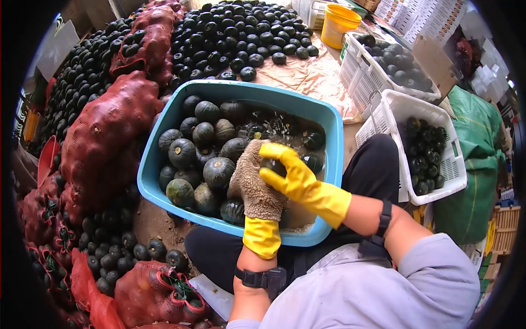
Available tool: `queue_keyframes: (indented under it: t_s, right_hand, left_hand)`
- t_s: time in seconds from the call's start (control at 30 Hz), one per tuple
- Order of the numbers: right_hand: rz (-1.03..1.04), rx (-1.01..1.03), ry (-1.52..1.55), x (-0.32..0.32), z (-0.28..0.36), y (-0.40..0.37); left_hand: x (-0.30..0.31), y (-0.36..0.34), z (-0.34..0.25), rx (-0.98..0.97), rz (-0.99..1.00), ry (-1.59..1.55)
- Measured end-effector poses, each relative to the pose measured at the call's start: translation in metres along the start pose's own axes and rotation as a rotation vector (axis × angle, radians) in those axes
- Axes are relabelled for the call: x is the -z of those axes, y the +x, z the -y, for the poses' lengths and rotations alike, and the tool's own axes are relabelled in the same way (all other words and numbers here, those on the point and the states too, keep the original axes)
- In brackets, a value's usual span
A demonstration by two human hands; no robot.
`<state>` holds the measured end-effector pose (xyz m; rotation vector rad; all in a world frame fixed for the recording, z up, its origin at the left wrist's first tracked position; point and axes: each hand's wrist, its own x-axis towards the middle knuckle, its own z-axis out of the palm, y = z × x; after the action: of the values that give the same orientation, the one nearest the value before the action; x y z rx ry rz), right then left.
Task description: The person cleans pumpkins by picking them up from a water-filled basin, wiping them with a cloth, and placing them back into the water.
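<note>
My right hand, in a yellow rubber glove, curls its thumb and fingers around a small dark green pumpkin. Over the yellow glove on my left hand is a fuzzy brown scrubbing mitt, which lies against that pumpkin. The mitt hides my left fingers. Both hands are above a blue tub that holds murky water and many dark green pumpkins. A larger striped pumpkin rests just left of the mitt. Bubbles or splashes show on the water behind my hands.
White plastic crates of small pumpkins stand to the right, beside a green woven sack. A yellow bucket is at the back. Red mesh sacks line the left. A big pumpkin heap lies behind the tub.
</note>
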<state>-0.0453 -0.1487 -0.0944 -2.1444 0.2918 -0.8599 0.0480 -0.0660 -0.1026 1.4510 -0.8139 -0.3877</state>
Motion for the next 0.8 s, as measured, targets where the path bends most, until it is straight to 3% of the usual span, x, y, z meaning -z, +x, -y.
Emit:
queue_keyframes:
  t_s: [0.03,0.07,0.1,0.17,0.2,0.23,0.27,0.3,0.33,0.37,0.43,0.47,0.5,0.57,0.6,0.63,0.7,0.73,0.77,0.8]
  right_hand:
    - [-0.129,-0.054,0.048,-0.005,0.000,0.014]
    - [-0.158,-0.354,0.084,-0.002,-0.001,0.030]
    - [-0.261,-0.699,0.352,-0.004,0.002,0.047]
    - [-0.241,-0.350,0.232,-0.013,0.013,0.025]
    - [-0.120,-0.221,0.288,-0.014,0.025,0.006]
    - [-0.011,-0.176,0.380,-0.010,0.042,-0.010]
    - [0.072,-0.023,0.287,0.000,0.047,-0.013]
    - [0.158,0.132,0.190,0.009,0.048,-0.012]
    - [0.082,0.158,0.164,0.010,0.027,-0.003]
    - [-0.081,0.093,0.121,0.001,0.000,0.010]
    - [-0.228,-0.349,0.012,-0.004,-0.013,0.023]
    - [-0.144,-0.033,0.125,-0.005,-0.013,0.017]
    - [0.066,0.062,0.101,0.010,0.012,0.015]
    - [0.362,-0.307,0.468,0.030,0.027,0.022]
    - [0.368,-0.370,0.525,0.035,0.019,0.031]
    - [0.336,-0.139,0.019,0.027,0.002,0.041]
    - [0.066,-0.036,-0.193,-0.008,0.014,0.010]
    - [-0.063,-0.006,-0.223,-0.016,0.023,-0.001]
    - [0.021,-0.080,-0.123,-0.011,0.029,-0.007]
    - [0.107,-0.136,-0.021,0.001,0.037,-0.004]
  left_hand:
    - [-0.006,-0.001,-0.013,0.014,0.028,0.071]
    - [-0.011,-0.002,-0.024,0.032,0.044,0.111]
    - [-0.017,-0.011,-0.011,-0.036,-0.088,0.261]
    - [-0.001,-0.003,-0.024,0.035,-0.044,0.185]
    - [0.008,0.001,-0.030,0.071,-0.024,0.148]
    - [0.016,0.001,-0.022,0.144,-0.045,-0.380]
    - [0.018,-0.005,-0.013,0.223,-0.062,-0.908]
    - [0.006,-0.008,-0.009,0.183,-0.131,-0.783]
    - [-0.005,-0.011,-0.005,0.154,-0.202,-0.653]
    - [-0.012,-0.010,-0.010,0.019,-0.185,-0.231]
    - [-0.013,-0.009,-0.018,-0.239,-0.126,0.628]
    - [-0.008,-0.004,-0.021,-0.232,-0.115,0.615]
    - [-0.003,-0.003,-0.024,-0.211,-0.102,0.598]
    - [0.009,-0.015,-0.029,-0.144,-0.067,0.561]
    - [0.014,-0.017,-0.031,-0.124,-0.058,0.544]
    - [0.017,-0.018,-0.031,-0.109,-0.049,0.529]
    - [0.017,-0.012,-0.019,-0.225,-0.071,0.613]
    - [0.023,-0.005,-0.018,-0.321,-0.027,0.615]
    - [0.030,-0.005,-0.018,-0.413,0.019,0.617]
    - [0.037,-0.008,-0.030,-0.370,0.058,0.468]
